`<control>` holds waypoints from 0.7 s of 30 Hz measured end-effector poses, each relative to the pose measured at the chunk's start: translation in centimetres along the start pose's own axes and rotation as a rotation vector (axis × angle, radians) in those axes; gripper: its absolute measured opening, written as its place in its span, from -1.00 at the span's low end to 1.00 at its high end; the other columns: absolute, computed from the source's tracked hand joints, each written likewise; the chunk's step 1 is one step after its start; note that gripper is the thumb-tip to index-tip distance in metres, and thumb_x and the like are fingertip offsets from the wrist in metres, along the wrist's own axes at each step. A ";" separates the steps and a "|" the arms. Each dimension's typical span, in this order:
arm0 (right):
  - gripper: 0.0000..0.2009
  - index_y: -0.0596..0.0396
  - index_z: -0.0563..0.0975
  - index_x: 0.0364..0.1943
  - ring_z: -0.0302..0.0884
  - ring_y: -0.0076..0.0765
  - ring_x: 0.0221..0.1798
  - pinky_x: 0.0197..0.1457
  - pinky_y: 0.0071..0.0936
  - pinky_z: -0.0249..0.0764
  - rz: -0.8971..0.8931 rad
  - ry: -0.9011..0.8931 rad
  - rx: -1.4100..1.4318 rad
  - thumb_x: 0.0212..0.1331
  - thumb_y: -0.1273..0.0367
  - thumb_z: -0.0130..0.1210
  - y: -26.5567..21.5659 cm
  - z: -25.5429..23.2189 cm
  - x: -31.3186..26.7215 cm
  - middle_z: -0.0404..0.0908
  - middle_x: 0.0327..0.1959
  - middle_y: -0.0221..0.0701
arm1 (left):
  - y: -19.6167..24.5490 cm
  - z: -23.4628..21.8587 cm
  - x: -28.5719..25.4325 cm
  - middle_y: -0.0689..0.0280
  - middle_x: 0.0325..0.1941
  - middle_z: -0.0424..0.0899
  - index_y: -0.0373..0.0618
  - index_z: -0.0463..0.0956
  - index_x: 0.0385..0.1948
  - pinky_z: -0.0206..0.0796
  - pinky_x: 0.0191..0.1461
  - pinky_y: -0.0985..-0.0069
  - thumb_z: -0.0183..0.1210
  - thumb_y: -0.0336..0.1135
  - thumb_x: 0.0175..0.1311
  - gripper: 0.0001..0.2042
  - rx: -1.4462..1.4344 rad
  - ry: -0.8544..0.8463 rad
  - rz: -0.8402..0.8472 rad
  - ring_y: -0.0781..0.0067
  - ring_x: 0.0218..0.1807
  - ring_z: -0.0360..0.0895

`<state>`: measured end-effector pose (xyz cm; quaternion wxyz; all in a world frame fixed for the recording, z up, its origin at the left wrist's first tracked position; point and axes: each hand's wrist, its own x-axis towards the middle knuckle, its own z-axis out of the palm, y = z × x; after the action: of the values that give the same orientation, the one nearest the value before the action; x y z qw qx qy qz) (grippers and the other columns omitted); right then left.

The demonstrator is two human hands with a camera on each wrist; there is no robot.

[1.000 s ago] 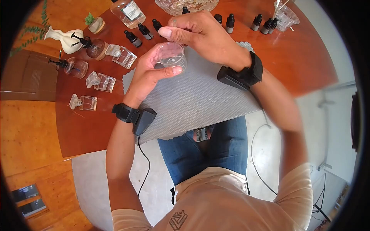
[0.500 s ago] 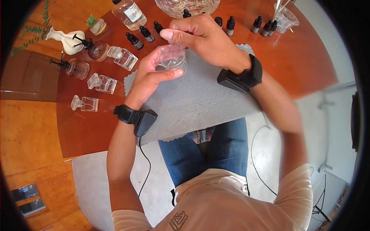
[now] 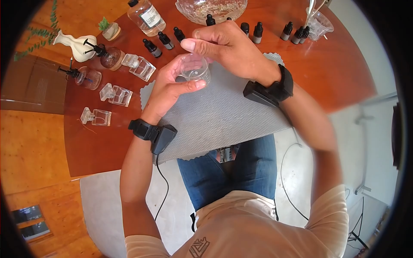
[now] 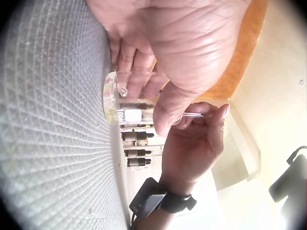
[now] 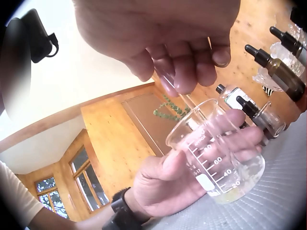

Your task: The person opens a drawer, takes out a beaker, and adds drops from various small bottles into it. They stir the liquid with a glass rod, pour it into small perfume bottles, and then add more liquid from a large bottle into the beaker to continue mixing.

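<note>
The left hand (image 3: 170,86) curls its thumb and fingers round a clear glass beaker (image 3: 197,77), near the far part of the grey mat (image 3: 215,112). In the right wrist view the beaker (image 5: 223,167) leans, with white graduation marks and a little pale yellowish liquid at its bottom. Above it the right hand (image 3: 232,49) pinches a thin clear rod (image 5: 184,98) between thumb and fingers; the rod reaches down into the beaker. The left wrist view shows the rod (image 4: 193,114) in the right hand (image 4: 192,148), beyond the left thumb.
Several small black-capped dropper bottles (image 3: 152,48) line the mat's far side. Square glass bottles (image 3: 140,67) and pump bottles (image 3: 88,78) stand or lie at left, near a white vase (image 3: 79,48). Farther back are a labelled bottle (image 3: 148,18), a glass bowl (image 3: 211,10) and a plastic cup (image 3: 319,26).
The whole table scene has shifted slightly down in the head view, both hands with it. The left hand still holds the beaker and the right hand keeps its pinch above it.
</note>
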<state>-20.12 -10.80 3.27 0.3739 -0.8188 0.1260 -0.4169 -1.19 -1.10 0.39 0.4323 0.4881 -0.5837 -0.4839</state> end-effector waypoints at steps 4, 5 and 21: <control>-0.50 0.21 0.58 -0.56 0.22 -0.49 -0.67 -0.54 -0.36 0.14 -0.016 -0.008 -0.051 0.44 0.07 0.19 0.5 0.0 0.1 0.31 -0.75 -0.34 | -0.1 0.0 0.1 0.11 0.26 0.61 -0.26 0.42 0.32 0.45 0.34 0.35 0.48 -0.29 0.13 -0.32 0.003 -0.005 0.003 0.31 0.35 0.52; -0.50 0.21 0.59 -0.55 0.22 -0.48 -0.67 -0.54 -0.36 0.14 0.004 -0.012 -0.012 0.43 0.07 0.19 0.7 0.0 0.0 0.31 -0.75 -0.34 | -0.2 0.0 0.1 0.12 0.26 0.61 -0.26 0.42 0.32 0.45 0.34 0.35 0.48 -0.29 0.13 -0.32 0.003 -0.002 0.005 0.31 0.35 0.52; -0.53 0.22 0.60 -0.53 0.21 -0.47 -0.67 -0.54 -0.35 0.18 0.003 -0.014 -0.043 0.42 0.09 0.21 0.4 -0.1 0.1 0.32 -0.75 -0.34 | 0.0 0.0 0.1 0.16 0.25 0.63 -0.26 0.46 0.28 0.44 0.35 0.36 0.49 -0.28 0.11 -0.34 0.001 -0.004 0.002 0.34 0.33 0.52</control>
<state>-20.12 -11.21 3.08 0.3578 -0.8292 0.1335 -0.4081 -1.21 -1.19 0.43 0.4313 0.4867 -0.5852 -0.4844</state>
